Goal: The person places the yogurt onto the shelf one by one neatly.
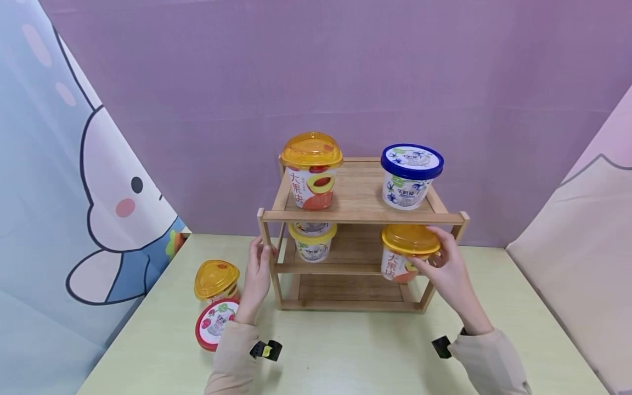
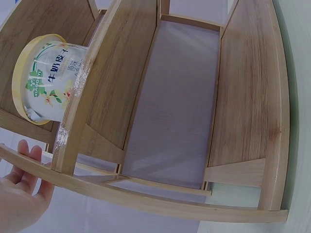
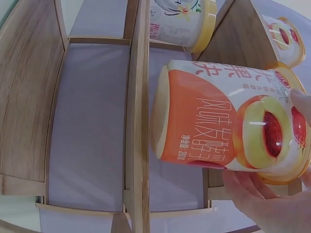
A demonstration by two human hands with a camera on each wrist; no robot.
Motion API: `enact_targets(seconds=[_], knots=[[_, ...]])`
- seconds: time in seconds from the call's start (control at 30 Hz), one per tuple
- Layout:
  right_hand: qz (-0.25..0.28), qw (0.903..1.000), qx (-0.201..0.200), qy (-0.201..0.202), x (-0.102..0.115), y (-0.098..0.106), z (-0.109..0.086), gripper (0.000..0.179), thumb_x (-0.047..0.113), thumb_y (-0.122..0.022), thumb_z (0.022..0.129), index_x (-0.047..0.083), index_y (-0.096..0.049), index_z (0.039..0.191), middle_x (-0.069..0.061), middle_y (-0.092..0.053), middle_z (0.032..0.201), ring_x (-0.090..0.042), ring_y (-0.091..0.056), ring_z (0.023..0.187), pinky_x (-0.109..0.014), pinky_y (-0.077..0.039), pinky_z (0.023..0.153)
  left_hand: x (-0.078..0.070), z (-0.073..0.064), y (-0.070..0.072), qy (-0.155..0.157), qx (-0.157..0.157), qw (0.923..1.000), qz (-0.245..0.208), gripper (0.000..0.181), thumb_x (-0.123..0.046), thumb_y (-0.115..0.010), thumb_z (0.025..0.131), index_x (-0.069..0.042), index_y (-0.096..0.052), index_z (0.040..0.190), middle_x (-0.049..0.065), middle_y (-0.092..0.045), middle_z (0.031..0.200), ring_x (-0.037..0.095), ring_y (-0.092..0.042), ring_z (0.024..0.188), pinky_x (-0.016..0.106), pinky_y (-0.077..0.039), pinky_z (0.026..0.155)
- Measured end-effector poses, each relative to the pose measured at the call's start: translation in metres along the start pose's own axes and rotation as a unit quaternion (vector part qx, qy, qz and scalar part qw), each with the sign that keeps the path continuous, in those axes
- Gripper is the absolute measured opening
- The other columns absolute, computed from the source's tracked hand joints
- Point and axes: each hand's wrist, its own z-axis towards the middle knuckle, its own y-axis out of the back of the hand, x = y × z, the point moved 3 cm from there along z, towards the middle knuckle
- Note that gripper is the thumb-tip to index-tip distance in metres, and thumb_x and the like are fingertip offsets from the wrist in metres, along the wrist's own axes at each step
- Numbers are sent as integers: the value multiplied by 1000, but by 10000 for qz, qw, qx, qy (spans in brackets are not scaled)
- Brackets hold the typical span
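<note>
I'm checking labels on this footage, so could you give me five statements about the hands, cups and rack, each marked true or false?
1. The right hand holds an orange-lidded cup. True.
2. The left hand holds a cup. False: it touches the wooden rack.
3. The red-lidded cup is on the rack. False: it is on the table.
4. The blue-lidded cup stands on the top shelf. True.
5. The yellow-lidded cup stands on the middle shelf. True.
</note>
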Motion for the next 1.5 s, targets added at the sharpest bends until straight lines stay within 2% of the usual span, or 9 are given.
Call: enact_targets(seconds=[0.17, 0.33, 0.57, 0.7, 0.8, 0.97, 1.2, 1.4, 1.5], knots=[[26, 9999, -44, -119, -3, -2, 8, 62, 7, -64, 80, 4, -29, 130, -12, -40, 121, -6, -46, 99, -12, -41, 80, -18, -3, -2, -3, -7, 10000, 21, 28, 0, -30, 95, 8, -32, 121, 29, -46, 89, 40, -44, 85, 44, -37, 79], [3, 9999, -15, -169, -7, -4, 16, 65, 12, -64, 81, 8, -28, 134, -10, -38, 125, -11, -42, 105, -14, -41, 81, -21, -2, -3, 17, 10, 10000, -31, 27, 0, -30, 95, 10, -31, 121, 33, -44, 90, 43, -43, 85, 44, -37, 78], [143, 9990, 121, -398, -11, -6, 25, 77, 15, -64, 81, 17, -17, 141, -11, -35, 132, -27, -38, 117, -40, -36, 93, -19, -1, -3, 129, 21, 9999, -40, 27, -2, -30, 95, 8, -31, 121, 31, -44, 91, 40, -43, 87, 45, -37, 81], [234, 9983, 187, -502, -15, -7, 29, 78, 15, -64, 81, 18, -15, 141, -13, -34, 133, -32, -36, 119, -49, -33, 94, -18, -1, -3, 70, 32, 10000, -44, 27, -1, -30, 95, 8, -31, 121, 33, -44, 90, 43, -42, 86, 45, -37, 80], [219, 9980, 205, -551, -17, -7, 31, 78, 18, -65, 81, 18, -15, 141, -14, -34, 133, -33, -35, 119, -50, -33, 94, -18, -1, -4, 60, 40, 10000, -60, 27, -1, -30, 95, 8, -31, 121, 34, -43, 90, 39, -43, 85, 44, -37, 79], [186, 9979, 182, -601, -21, -6, 35, 77, 19, -66, 80, 15, -18, 141, -15, -33, 134, -34, -35, 120, -48, -34, 93, -18, -1, -4, 119, 19, 9999, 10, 27, -1, -30, 95, 8, -32, 121, 32, -44, 91, 24, -45, 83, 44, -37, 80], [270, 9969, 283, -689, -25, -5, 39, 76, 20, -65, 81, 11, -18, 140, -15, -34, 133, -33, -35, 120, -47, -34, 93, -18, -1, -3, 144, 10, 9999, 9, 28, -1, -30, 95, 9, -31, 122, 29, -44, 91, 32, -45, 85, 46, -38, 81], [334, 9967, 411, -619, -25, -6, 38, 77, 17, -64, 82, 12, -15, 141, -17, -30, 135, -35, -32, 122, -49, -33, 94, -17, -1, -3, 131, 38, 9998, -119, 28, -1, -29, 95, 9, -30, 121, 35, -43, 92, 45, -41, 89, 49, -36, 82], [319, 9972, 427, -517, -25, -7, 38, 76, 15, -63, 82, 12, -15, 141, -18, -30, 135, -36, -32, 122, -49, -32, 94, -18, -2, -2, 149, 21, 9998, -99, 28, -1, -29, 95, 9, -31, 121, 35, -43, 92, 46, -41, 89, 50, -36, 81]])
